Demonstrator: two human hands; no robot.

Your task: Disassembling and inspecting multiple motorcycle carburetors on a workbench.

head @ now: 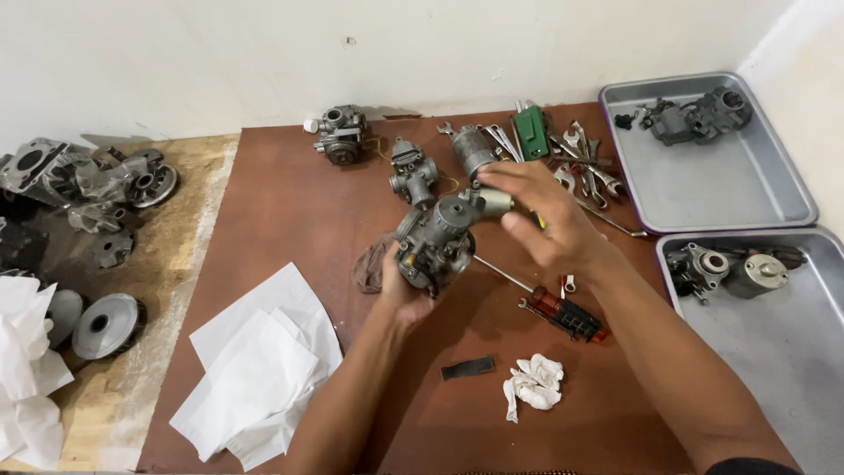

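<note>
Left hand (400, 290) gripping carburetor (432, 242) from below; right hand (549, 220) clasping its top cap, above bench (290, 211) centre.

On the desk (299, 211), two carburetors (343, 134) (411, 171) lie behind the held carburetor (435, 242). Paper sheets (259, 374) lie to its left, a screwdriver (554, 308) and wrenches (585, 163) to its right. Two trays (712, 189) (791, 352) stand at the far right, one behind the other.

You hold a grey metal carburetor (435, 246) tilted above the brown mat (290, 211). Its brass-coloured cylindrical top (492, 202) points toward the wrench pile (580, 158).
</note>
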